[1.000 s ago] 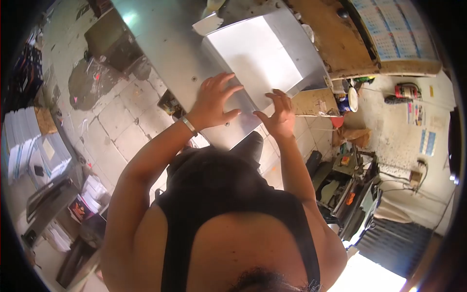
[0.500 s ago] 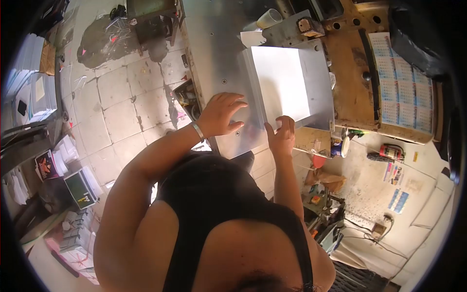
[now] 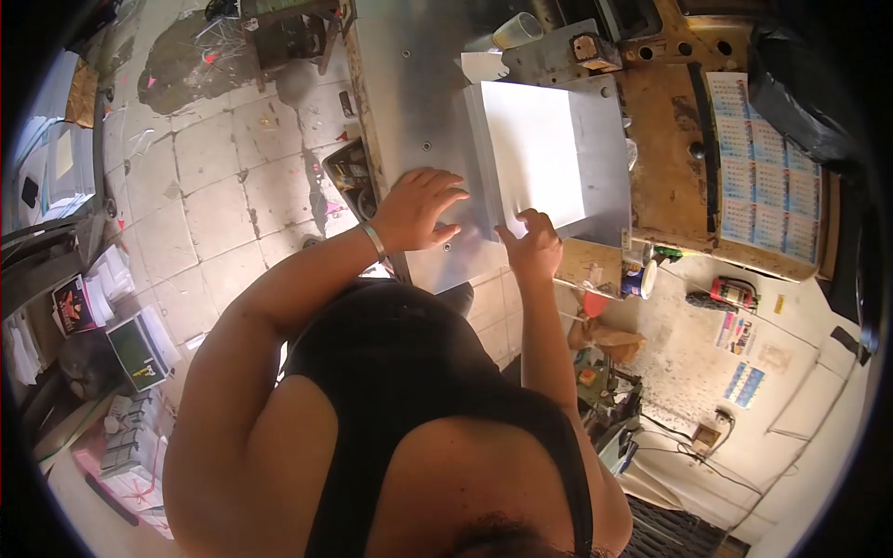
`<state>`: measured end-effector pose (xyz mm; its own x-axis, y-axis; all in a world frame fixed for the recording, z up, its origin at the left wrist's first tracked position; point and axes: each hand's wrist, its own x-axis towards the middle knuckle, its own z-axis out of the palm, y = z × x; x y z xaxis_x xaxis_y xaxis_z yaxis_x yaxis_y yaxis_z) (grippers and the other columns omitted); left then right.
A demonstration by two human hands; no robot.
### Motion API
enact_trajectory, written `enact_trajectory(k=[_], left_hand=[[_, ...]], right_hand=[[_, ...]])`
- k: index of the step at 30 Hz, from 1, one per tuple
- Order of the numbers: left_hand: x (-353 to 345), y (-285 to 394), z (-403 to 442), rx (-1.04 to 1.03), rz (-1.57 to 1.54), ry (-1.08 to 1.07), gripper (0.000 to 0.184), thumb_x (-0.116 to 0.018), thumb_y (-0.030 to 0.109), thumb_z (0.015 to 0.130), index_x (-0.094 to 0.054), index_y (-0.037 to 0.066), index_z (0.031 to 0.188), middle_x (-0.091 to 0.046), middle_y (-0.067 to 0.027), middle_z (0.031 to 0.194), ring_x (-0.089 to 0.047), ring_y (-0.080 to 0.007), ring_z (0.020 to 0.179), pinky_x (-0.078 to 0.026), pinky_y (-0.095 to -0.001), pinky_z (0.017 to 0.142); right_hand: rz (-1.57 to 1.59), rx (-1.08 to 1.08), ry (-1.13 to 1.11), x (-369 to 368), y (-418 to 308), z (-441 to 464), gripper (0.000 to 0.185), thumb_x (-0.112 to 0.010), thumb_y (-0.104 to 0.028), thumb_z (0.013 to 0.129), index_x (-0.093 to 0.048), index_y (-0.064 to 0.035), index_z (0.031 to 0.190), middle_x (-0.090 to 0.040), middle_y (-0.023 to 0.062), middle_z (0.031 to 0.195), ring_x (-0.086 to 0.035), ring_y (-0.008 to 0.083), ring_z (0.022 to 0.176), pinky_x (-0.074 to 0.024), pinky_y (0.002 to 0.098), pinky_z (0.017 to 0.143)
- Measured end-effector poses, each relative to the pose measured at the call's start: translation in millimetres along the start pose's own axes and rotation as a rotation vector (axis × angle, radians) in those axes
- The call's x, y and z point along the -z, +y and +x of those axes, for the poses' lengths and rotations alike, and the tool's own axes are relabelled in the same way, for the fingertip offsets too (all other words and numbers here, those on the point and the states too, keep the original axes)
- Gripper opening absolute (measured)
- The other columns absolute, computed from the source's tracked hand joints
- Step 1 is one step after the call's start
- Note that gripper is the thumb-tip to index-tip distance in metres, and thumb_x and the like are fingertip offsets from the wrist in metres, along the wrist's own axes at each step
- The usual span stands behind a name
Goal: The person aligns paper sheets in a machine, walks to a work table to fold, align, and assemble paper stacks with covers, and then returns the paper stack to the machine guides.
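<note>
Your left hand [image 3: 417,212], a pale bracelet [image 3: 374,242] at its wrist, is over the metal table [image 3: 409,102], palm down, fingers and thumb parted; contact with the surface cannot be told. Your right hand [image 3: 535,249] is at the near end of the stack of white paper [image 3: 535,139], fingers bent, thumb and forefinger apart by its near-left corner; whether any sheet is pinched cannot be told. The stack lies on the metal surface ahead of you, to the right of your left hand; its top sheet looks blank. Beyond its far end, a translucent cup [image 3: 519,32] lies tipped over; contents unclear. To your right, on the brown board [image 3: 651,121], calendar-like sheets [image 3: 730,177] carry blue and red print in grids, too small to read. Below the board, near the wall, a tub [image 3: 642,279] shows a white rim and blue side; contents not discernible. At the table's left edge, a dark tray [image 3: 327,167] holds mixed small items, not identifiable. Lower left, a green cover [image 3: 141,352] bears a small yellow mark, illegible; beside it, a dark cover [image 3: 74,305] shows an orange-red design, lettering blurred.
</note>
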<state>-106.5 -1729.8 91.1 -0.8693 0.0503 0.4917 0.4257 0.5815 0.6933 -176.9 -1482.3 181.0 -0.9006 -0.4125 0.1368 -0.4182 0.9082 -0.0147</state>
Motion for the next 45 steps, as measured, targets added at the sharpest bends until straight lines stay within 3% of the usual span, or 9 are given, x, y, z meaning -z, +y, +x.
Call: enact_trajectory(k=[8, 17, 20, 29, 36, 38, 42, 43, 45], left_hand=[[0.8, 1.0, -0.3, 0.009, 0.002, -0.034, 0.050, -0.081, 0.034, 0.082, -0.068, 0.011, 0.125, -0.061, -0.0105, 0.139, -0.055, -0.0311, 0.131, -0.039, -0.0480, 0.114], [-4.1, -0.9, -4.1, -0.013, 0.019, -0.009, 0.049, -0.081, 0.032, 0.081, -0.068, 0.011, 0.124, -0.063, -0.0103, 0.136, -0.055, -0.0305, 0.131, -0.039, -0.0480, 0.114], [-5.3, -1.1, -5.2, -0.021, 0.017, 0.002, 0.049, -0.081, 0.032, 0.081, -0.067, 0.011, 0.123, -0.063, -0.0101, 0.134, -0.055, -0.0300, 0.131, -0.039, -0.0478, 0.114], [-3.0, -1.0, -2.1, -0.018, 0.039, -0.027, 0.047, -0.081, 0.031, 0.081, -0.067, 0.011, 0.122, -0.063, -0.0089, 0.135, -0.054, -0.0292, 0.133, -0.038, -0.0482, 0.116], [-0.1, 4.1, -2.1, 0.031, 0.034, -0.063, 0.052, -0.081, 0.028, 0.082, -0.064, 0.012, 0.128, -0.061, -0.0095, 0.139, -0.053, -0.0300, 0.135, -0.038, -0.0503, 0.116], [4.5, 10.7, 7.6, 0.075, -0.013, -0.076, 0.054, -0.082, 0.027, 0.081, -0.063, 0.012, 0.130, -0.061, -0.0099, 0.140, -0.054, -0.0309, 0.135, -0.038, -0.0508, 0.116], [-6.4, 22.1, 25.0, 0.280, -0.239, -0.101, 0.074, -0.082, 0.028, 0.087, -0.051, 0.006, 0.150, -0.052, -0.0204, 0.153, -0.047, -0.0364, 0.144, -0.034, -0.0495, 0.120], [-13.8, 17.7, 27.4, 0.287, -0.297, -0.109, 0.079, -0.079, 0.027, 0.092, -0.041, 0.003, 0.157, -0.040, -0.0232, 0.162, -0.043, -0.0354, 0.149, -0.035, -0.0457, 0.120], [-22.2, 4.9, 39.6, 0.378, -0.354, 0.011, 0.080, -0.076, 0.025, 0.094, -0.036, 0.002, 0.160, -0.034, -0.0215, 0.166, -0.043, -0.0336, 0.147, -0.037, -0.0432, 0.118]], right_hand=[[0.075, 0.004, -0.048, 8.0, 9.0, 8.2, 0.036, -0.092, -0.033, 0.071, -0.074, -0.0082, 0.091, -0.076, 0.0098, 0.092, -0.074, 0.0294, 0.081, -0.0585, 0.0417, 0.072], [0.224, -0.111, -0.172, 22.3, 13.3, 19.8, 0.030, -0.090, -0.030, 0.075, -0.080, -0.0069, 0.091, -0.079, 0.0095, 0.087, -0.077, 0.0223, 0.080, -0.0604, 0.0356, 0.075], [0.285, -0.262, -0.301, 31.1, 14.9, 26.6, 0.031, -0.090, -0.030, 0.076, -0.081, -0.0062, 0.092, -0.079, 0.0096, 0.086, -0.077, 0.0199, 0.082, -0.0599, 0.0346, 0.074], [0.400, -0.269, -0.376, 30.3, 28.0, 34.3, 0.028, -0.089, -0.027, 0.079, -0.082, -0.0043, 0.094, -0.079, 0.0100, 0.082, -0.077, 0.0178, 0.078, -0.0579, 0.0313, 0.071], [0.477, -0.224, -0.344, 30.2, 26.8, 31.9, 0.022, -0.087, -0.025, 0.081, -0.080, -0.0050, 0.088, -0.079, 0.0095, 0.085, -0.077, 0.0197, 0.078, -0.0582, 0.0325, 0.069], [0.443, -0.160, -0.300, 28.4, 24.3, 26.4, 0.023, -0.086, -0.023, 0.080, -0.078, -0.0054, 0.092, -0.078, 0.0116, 0.088, -0.077, 0.0239, 0.079, -0.0594, 0.0353, 0.070], [0.392, -0.038, -0.143, 23.0, 15.4, 18.8, 0.031, -0.083, -0.022, 0.079, -0.074, -0.0058, 0.103, -0.077, 0.0146, 0.095, -0.076, 0.0310, 0.082, -0.0603, 0.0395, 0.074], [0.388, -0.036, -0.107, 21.5, 12.9, 16.4, 0.031, -0.083, -0.022, 0.079, -0.074, -0.0059, 0.104, -0.077, 0.0147, 0.096, -0.075, 0.0317, 0.083, -0.0604, 0.0396, 0.075], [0.393, -0.085, -0.110, 26.7, 8.4, 14.2, 0.037, -0.082, -0.024, 0.079, -0.072, -0.0064, 0.109, -0.076, 0.0145, 0.100, -0.074, 0.0346, 0.088, -0.0596, 0.0418, 0.079]])
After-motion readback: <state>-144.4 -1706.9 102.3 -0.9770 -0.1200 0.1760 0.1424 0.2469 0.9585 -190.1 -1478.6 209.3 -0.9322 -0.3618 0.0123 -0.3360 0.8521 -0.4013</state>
